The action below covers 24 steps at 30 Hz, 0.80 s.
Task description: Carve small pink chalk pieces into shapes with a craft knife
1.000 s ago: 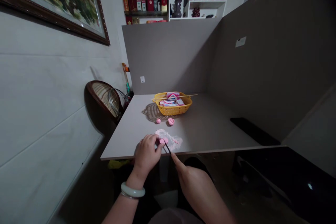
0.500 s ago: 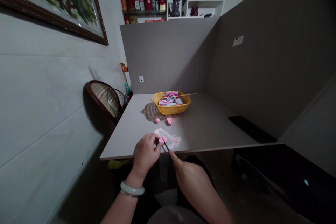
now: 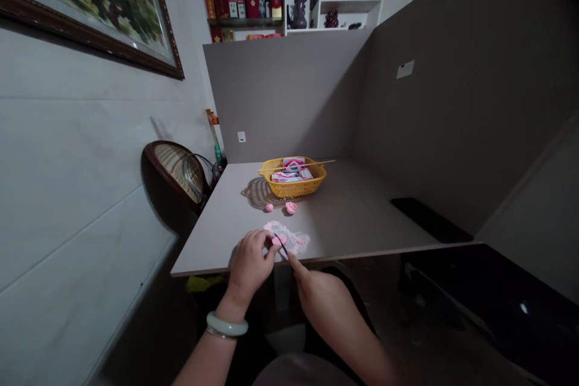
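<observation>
A person's left hand, a pale bangle at the wrist, grips a pink lump closed in its fingers above crumpled white wrapping at the edge of a grey table. The right hand reaches a thin dark stick against the lump, its grip impossible to tell. Two smaller pink lumps lie beyond, near a yellow plastic basket.
</observation>
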Tool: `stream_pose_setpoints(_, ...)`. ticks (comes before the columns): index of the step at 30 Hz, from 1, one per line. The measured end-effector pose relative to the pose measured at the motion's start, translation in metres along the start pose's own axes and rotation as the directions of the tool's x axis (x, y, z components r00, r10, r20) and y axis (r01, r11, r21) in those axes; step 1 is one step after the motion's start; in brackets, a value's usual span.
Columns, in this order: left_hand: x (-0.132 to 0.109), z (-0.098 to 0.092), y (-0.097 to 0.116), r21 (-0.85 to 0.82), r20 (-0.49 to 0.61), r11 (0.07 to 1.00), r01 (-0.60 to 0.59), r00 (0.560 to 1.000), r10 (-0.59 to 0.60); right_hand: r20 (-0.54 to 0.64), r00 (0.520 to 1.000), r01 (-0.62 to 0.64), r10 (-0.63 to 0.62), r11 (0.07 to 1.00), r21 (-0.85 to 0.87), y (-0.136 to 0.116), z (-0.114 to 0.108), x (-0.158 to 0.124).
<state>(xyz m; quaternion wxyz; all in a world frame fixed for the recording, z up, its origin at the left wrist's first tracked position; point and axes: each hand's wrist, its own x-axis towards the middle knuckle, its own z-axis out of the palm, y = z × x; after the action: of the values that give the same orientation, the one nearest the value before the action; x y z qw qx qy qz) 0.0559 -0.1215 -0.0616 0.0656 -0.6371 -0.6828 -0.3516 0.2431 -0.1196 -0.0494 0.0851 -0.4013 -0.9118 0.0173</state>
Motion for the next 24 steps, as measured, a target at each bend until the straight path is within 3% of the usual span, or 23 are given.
stream_pose_setpoints(4,0.001,0.0,-0.002,0.017,-0.012,1.0,0.011,1.0,-0.011,-0.019,1.0,0.003,-0.002,1.0,0.015,0.0,-0.007,0.019)
stream_pose_setpoints(11,-0.002,-0.001,0.0,0.022,-0.003,1.0,-0.013,1.0,0.013,0.028,1.0,0.007,-0.008,1.0,0.025,0.007,0.002,-0.018)
stream_pose_setpoints(19,0.0,0.001,0.0,0.087,-0.05,0.996,0.005,0.999,0.0,-0.045,0.999,0.008,-0.007,1.0,0.029,0.003,0.0,0.026)
stream_pose_setpoints(24,-0.003,0.005,-0.001,0.135,-0.084,0.991,0.008,0.996,0.003,-0.05,0.999,0.024,-0.022,0.998,0.052,0.002,0.009,0.02)
